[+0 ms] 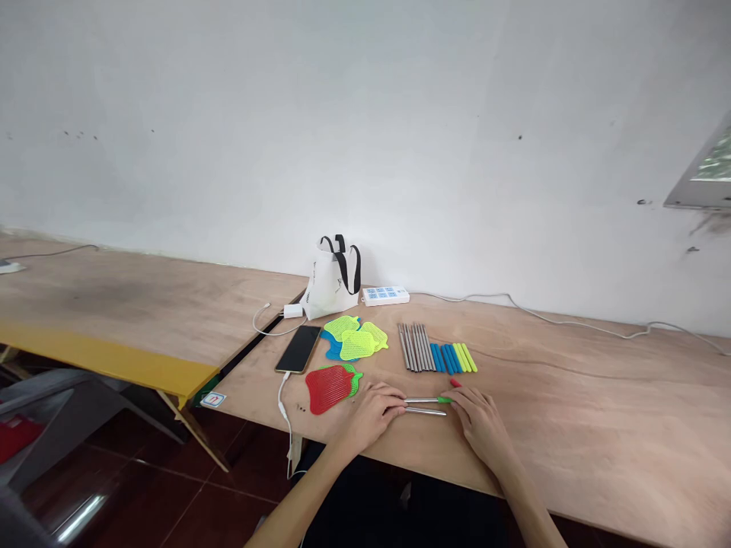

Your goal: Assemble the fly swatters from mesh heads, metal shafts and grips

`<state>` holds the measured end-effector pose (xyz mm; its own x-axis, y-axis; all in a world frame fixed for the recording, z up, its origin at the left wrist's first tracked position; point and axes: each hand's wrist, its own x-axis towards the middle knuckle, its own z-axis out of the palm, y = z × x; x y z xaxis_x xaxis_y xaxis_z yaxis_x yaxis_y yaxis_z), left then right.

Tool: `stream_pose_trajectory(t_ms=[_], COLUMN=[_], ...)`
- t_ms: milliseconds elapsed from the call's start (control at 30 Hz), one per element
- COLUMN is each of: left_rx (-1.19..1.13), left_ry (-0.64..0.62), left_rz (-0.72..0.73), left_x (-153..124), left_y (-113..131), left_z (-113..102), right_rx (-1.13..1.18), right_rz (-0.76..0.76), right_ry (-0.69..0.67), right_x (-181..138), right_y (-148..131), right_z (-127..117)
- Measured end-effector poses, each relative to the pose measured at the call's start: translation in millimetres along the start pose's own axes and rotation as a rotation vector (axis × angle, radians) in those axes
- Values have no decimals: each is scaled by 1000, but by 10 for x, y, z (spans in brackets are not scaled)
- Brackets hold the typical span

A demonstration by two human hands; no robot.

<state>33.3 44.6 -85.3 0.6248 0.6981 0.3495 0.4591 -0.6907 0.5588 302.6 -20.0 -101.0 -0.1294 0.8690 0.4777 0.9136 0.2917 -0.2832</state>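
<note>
My left hand (374,411) rests on the wooden table (571,426), fingers curled round the left ends of two thin metal rods (426,406). My right hand (478,415) meets their right ends, fingertips pinched at a green handle tip (444,399); a small red piece (455,383) lies just beyond it. Left of my left hand lies a red mesh swatter head (328,387) over a green one. Further back lie yellow-green and blue swatter heads (354,340).
A row of grey rods (416,348) with blue and yellow-green handles (454,357) lies behind my hands. A black phone (298,348) on a white cable, a charger, a white bag (331,283) and a power strip (385,295) sit near the wall. A second table (114,304) stands left.
</note>
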Motion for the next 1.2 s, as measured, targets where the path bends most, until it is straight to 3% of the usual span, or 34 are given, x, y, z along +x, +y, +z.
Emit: stream_pose_trajectory(t_ms=[1200], left_rx=[-135], left_ry=[5], left_rz=[-26], left_x=[5], left_y=[38], left_z=[-45], right_rx=[64], right_rz=[-22], right_ry=[-47], right_x=[0], right_y=[-5], right_z=[-31])
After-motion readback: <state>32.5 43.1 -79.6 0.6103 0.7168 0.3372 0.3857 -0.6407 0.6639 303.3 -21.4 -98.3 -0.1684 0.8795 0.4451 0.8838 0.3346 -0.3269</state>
